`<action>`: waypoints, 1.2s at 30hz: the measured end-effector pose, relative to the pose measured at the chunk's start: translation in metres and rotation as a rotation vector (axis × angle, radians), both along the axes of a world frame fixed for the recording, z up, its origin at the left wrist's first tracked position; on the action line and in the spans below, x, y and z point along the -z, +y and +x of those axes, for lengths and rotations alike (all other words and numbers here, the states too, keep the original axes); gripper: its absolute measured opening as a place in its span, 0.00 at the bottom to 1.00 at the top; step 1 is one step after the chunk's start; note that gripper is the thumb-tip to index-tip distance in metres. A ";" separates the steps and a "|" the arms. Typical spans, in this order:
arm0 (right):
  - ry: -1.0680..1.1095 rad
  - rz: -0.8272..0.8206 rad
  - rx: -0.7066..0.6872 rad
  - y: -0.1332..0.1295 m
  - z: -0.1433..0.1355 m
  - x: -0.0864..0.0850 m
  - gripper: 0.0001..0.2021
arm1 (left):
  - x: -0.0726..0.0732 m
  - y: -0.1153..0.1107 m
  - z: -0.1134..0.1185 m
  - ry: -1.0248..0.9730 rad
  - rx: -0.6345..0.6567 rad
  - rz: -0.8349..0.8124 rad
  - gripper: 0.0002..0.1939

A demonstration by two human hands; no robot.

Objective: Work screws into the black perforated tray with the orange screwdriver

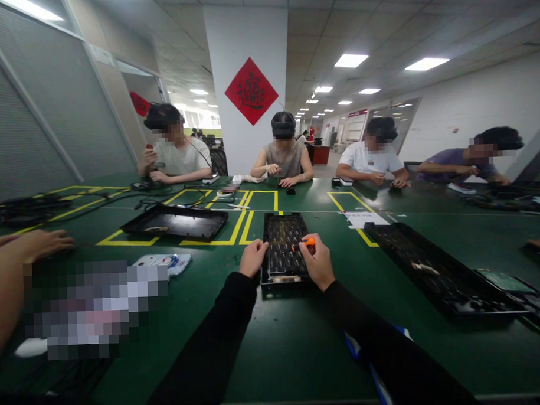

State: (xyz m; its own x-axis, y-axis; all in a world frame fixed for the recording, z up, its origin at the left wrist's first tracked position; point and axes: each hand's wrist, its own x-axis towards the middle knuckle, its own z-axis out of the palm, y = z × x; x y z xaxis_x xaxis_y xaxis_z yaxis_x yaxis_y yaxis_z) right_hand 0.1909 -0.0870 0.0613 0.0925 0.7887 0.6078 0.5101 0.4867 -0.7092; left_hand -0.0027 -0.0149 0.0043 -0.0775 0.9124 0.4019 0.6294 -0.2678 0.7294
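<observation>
A black plastic casing (282,287), shallow and tray-like, lies lengthwise in front of me on the green table. Its inside is patterned with many small light marks, and a pale strip (287,279) sits at the near end. My left hand (253,259) is closed on the casing's left rim. In my right hand (319,263), over the right side of the casing, is a screwdriver (308,243) with an orange handle. Its thin dark shaft points left, across the casing's inside; whether the tip touches anything is too small to tell.
Another black casing (182,222) lies to the left, and a longer one (445,279) to the right. A co-worker's hand (36,245) rests at far left, near a blurred item. Several people sit across the table. Cables (97,199) and a white paper (365,218) lie farther back.
</observation>
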 end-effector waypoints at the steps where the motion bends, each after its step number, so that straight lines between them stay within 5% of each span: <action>1: -0.018 0.002 0.004 0.000 0.000 0.000 0.10 | 0.000 0.000 0.000 0.000 0.003 0.002 0.17; 21: -0.325 0.075 0.054 0.007 -0.001 -0.021 0.12 | 0.001 0.001 0.001 -0.017 -0.012 -0.013 0.18; 30: -0.017 -0.081 -0.289 0.013 -0.012 -0.012 0.12 | 0.000 0.000 0.001 0.004 -0.018 -0.011 0.18; 36: -0.013 -0.098 -0.379 0.013 -0.015 -0.011 0.14 | 0.000 0.001 0.000 0.003 -0.018 -0.012 0.17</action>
State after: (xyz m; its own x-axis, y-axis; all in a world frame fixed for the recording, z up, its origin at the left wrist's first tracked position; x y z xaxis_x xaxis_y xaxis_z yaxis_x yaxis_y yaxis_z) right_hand 0.1764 -0.0739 0.0727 -0.2236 0.8198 0.5273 0.3162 0.5727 -0.7563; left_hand -0.0022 -0.0140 0.0045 -0.0926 0.9156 0.3912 0.6362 -0.2478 0.7306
